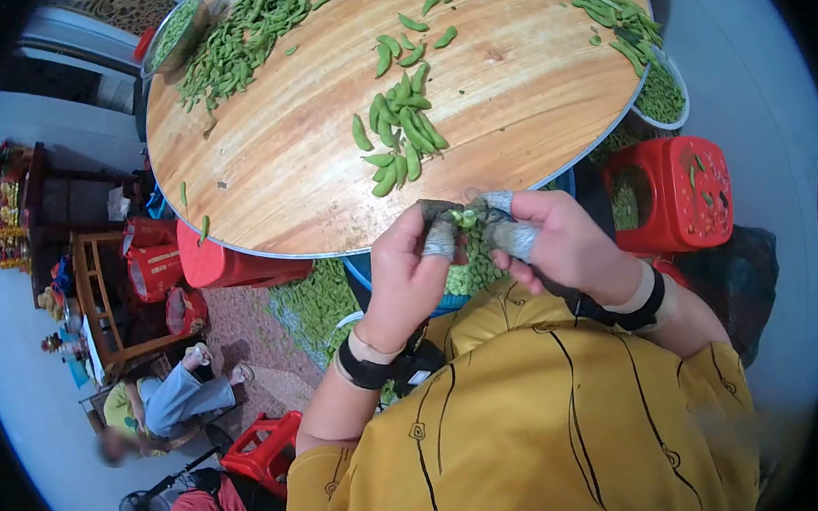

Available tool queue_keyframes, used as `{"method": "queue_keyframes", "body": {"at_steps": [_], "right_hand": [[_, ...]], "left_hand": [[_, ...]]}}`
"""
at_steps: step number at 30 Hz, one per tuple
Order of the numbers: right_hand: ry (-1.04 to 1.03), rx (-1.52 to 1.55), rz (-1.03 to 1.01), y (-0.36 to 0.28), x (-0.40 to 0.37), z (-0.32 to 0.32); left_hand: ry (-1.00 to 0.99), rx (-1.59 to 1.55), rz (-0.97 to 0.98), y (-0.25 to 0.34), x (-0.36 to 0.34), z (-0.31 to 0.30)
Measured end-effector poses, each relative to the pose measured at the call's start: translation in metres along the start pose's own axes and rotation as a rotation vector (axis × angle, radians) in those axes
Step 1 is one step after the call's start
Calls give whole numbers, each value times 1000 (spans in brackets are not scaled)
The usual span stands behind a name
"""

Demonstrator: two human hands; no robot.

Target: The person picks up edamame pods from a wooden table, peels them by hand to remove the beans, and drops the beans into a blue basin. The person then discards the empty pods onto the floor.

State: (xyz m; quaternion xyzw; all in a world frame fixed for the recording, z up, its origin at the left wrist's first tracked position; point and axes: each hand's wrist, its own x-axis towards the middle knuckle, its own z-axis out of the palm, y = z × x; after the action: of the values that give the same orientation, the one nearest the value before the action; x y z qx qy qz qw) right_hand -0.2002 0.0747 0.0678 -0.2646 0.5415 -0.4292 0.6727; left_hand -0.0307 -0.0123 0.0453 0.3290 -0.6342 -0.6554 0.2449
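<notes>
1. My left hand (410,274) and my right hand (558,242) are up together, just off the near edge of the round wooden table (510,71).
2. Both are pinched on one green pod (465,218), held between them. The thumbs and forefingers are closed on it, and the pod looks split at the top.
3. The fingertips (440,239) on both hands wear grey wrap, and there is a black band on each wrist.
4. Straight below the pod is a blue-rimmed basin (362,275) of shelled beans (471,275), sitting lower than the tabletop and just in front of my yellow shirt.
5. The nearest stock is a small pile of pods (401,129) on the table, just beyond my hands and not touching them.
6. A bigger heap (236,36) lies at far left beside a metal bowl (170,31).
7. More pods (614,13) lie at far right, and a white bowl (677,113) of beans sticks out at the table edge.
8. A red stool (677,192) stands right of my hands.
9. Another person sits on the floor at lower left, well apart.
</notes>
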Motion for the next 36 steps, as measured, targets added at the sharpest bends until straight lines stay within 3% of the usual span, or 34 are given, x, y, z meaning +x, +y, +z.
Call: {"method": "queue_keyframes", "body": {"at_steps": [1, 3, 4, 8, 10, 11, 15, 17, 24, 27, 28, 30, 33, 34, 36], "right_hand": [[-4, -5, -2, -3, -1, -3], [-83, 115, -19, -7, -5, -5], [-82, 115, -21, -10, -5, -5], [-16, 184, -18, -11, -8, -2], [3, 206, -17, -9, -8, 0], [-17, 190, -23, -7, -8, 0], [-88, 188, -66, -4, -8, -3], [-121, 212, -45, -4, -7, -9], [-181, 218, -73, 1, -12, -12], [-138, 111, -74, 17, -10, -20], [-112, 121, -80, 23, -10, -21], [238, -548, -605, 30, -11, -22], [398, -576, -725, 33, -14, -24], [362, -566, -621, 30, -18, -24], [329, -641, -679, 41, -13, -31]], "left_hand": [[5, -1, 4, 0, 1, -2], [-70, -399, -179, -3, 1, -7], [-112, -457, -142, -5, 1, -6], [-44, -279, -111, 4, -2, 6], [-24, -140, 112, -1, -4, 9], [-30, -137, 107, -2, -4, 8], [-66, -289, -10, -6, 1, 1], [-64, -577, -156, -6, 0, 2], [-73, -781, -252, -5, -1, -1], [-69, -606, -260, -4, -1, -1], [-46, -390, -212, -2, -2, -1], [-18, -69, -150, 4, -4, 5], [-110, 182, -96, 7, -7, 16], [-132, 216, -60, 4, -7, 21], [-179, 399, 18, -2, -3, 23]]}}
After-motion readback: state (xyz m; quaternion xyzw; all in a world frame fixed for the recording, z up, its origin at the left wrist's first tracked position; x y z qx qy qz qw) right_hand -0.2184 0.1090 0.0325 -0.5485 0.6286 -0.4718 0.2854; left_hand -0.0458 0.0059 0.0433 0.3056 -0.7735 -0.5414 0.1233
